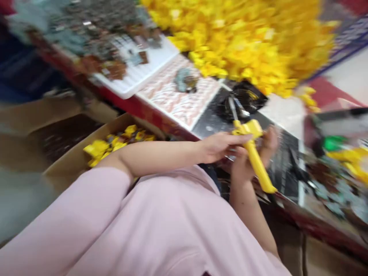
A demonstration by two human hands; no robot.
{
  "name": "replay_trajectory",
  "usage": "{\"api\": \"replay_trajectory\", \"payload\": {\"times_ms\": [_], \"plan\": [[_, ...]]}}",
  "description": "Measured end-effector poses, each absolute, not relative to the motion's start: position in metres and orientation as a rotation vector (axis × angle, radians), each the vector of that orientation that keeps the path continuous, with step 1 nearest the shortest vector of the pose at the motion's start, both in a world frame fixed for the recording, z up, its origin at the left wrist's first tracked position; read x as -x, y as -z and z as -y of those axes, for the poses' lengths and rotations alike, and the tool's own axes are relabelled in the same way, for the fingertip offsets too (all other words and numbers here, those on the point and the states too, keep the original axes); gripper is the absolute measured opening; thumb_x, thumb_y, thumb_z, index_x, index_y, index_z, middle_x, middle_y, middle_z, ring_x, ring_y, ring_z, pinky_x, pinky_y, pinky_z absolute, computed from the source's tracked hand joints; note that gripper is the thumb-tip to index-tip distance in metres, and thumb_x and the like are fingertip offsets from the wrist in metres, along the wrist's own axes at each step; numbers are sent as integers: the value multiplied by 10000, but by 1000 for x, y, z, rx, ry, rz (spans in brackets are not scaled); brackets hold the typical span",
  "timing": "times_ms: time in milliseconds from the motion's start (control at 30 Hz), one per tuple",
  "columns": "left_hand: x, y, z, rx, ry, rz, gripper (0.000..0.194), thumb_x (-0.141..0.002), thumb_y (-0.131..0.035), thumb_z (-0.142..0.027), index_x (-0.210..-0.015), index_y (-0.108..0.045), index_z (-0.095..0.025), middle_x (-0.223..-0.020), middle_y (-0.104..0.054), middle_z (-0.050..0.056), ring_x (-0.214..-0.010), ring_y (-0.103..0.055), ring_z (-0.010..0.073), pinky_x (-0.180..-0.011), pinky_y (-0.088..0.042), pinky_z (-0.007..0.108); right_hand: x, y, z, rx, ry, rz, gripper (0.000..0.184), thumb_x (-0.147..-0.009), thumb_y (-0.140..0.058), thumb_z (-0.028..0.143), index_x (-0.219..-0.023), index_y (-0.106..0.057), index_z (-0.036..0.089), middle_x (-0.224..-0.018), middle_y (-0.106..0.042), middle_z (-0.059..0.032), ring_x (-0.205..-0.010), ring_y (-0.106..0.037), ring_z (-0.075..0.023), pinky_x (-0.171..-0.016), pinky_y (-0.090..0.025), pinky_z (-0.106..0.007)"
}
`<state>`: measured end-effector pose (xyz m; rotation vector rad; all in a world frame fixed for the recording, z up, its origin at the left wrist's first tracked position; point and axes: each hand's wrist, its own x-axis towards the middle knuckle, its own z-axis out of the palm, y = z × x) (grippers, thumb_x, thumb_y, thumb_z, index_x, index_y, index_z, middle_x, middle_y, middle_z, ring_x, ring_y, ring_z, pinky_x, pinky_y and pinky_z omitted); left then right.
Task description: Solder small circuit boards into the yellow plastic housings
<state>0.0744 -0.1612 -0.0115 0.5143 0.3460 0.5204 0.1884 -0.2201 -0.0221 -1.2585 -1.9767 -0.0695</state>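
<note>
A long yellow plastic piece [260, 168] with a blocky part near its upper end slants between my two hands, above the table's front edge. My left hand [215, 147] reaches in from the left, its fingers closed against the upper part of the piece. Around and behind the piece curls my right hand [244, 165], partly hidden by it. A thin metal rod [232, 109] shows just past the upper end; blur hides whether it is joined on. Beyond it lies a dark bundle [244, 97], perhaps wires, on a black surface.
A large heap of yellow plastic parts [244, 38] covers the back. At left are a white tray [161, 57] and piled small grey parts [94, 27]. A small grey-brown clump [185, 80] sits on patterned sheeting. Below stands a cardboard box [66, 161] with yellow pieces.
</note>
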Motion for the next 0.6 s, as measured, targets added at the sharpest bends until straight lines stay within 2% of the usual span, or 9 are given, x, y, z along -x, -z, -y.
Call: {"api": "replay_trajectory", "payload": {"times_ms": [133, 233, 300, 367, 433, 467, 500, 533, 600], "plan": [[-67, -15, 149, -528, -727, -416, 200, -1025, -654, -202, -862, -748, -133, -853, -804, 59, -805, -750, 127, -815, -578, 218, -201, 44, 236, 1423, 247, 1788, 388, -1072, -578, 395, -1408, -636, 210, -1079, -777, -93, -983, -767, -211, -820, -656, -334], [-58, -29, 146, -588, -809, -485, 201, -1022, -696, -290, -887, -727, -145, -839, -813, 57, -835, -797, 177, -863, -621, 288, -212, 10, 290, 1406, 250, 1886, 171, -1030, -646, 361, -1028, -790, 268, -723, -739, 41, -593, -707, -135, -585, -599, -221], [-51, -30, 146, -622, -833, -544, 217, -1010, -719, -327, -887, -713, -148, -812, -805, 49, -802, -800, 183, -858, -637, 307, -235, -38, 325, 1407, 333, 1850, 227, -1042, -596, 247, -905, -776, 264, -662, -734, 51, -505, -669, -107, -538, -573, -195], [-44, -28, 147, -638, -844, -578, 228, -1018, -704, -334, -880, -703, -153, -785, -793, 38, -768, -796, 174, -841, -648, 305, -271, -99, 344, 1429, 489, 1750, 256, -996, -607, 126, -1027, -795, 297, -803, -805, 23, -630, -735, -102, -630, -598, -209], [-39, -26, 148, -639, -853, -585, 230, -1035, -670, -324, -877, -700, -160, -769, -783, 26, -743, -790, 159, -807, -654, 286, -312, -159, 343, 1593, 647, 1747, 101, -855, -792, 218, -928, -830, 277, -1126, -827, -54, -1093, -780, -203, -913, -604, -373], [-36, -24, 149, -637, -856, -586, 236, -1039, -659, -322, -870, -699, -163, -756, -776, 20, -729, -786, 154, -777, -653, 272, -329, -184, 337, 1812, 872, 1824, 218, -894, -704, 432, -788, -811, 274, -1339, -752, -20, -1309, -683, -246, -909, -553, -443], [-34, -23, 151, -634, -859, -584, 243, -1040, -655, -322, -861, -701, -165, -743, -769, 17, -716, -782, 149, -743, -649, 256, -341, -204, 331, 2087, 977, 1850, 554, -955, -429, 583, -719, -778, 225, -1527, -596, 12, -1426, -563, -307, -828, -482, -507], [-31, -22, 152, -632, -861, -581, 249, -1038, -655, -322, -851, -702, -165, -730, -764, 15, -705, -778, 144, -712, -643, 239, -347, -217, 327, 2168, 1006, 1811, 760, -947, -196, 598, -646, -734, 153, -1578, -517, -9, -1427, -521, -375, -738, -413, -554], [-27, -21, 156, -628, -862, -563, 252, -1035, -660, -315, -837, -708, -167, -712, -755, 12, -690, -773, 139, -678, -635, 217, -340, -223, 335, 2376, 1052, 1659, 885, -843, -52, 565, -627, -713, 18, -1545, -499, -166, -1266, -585, -483, -603, -273, -557]]}}
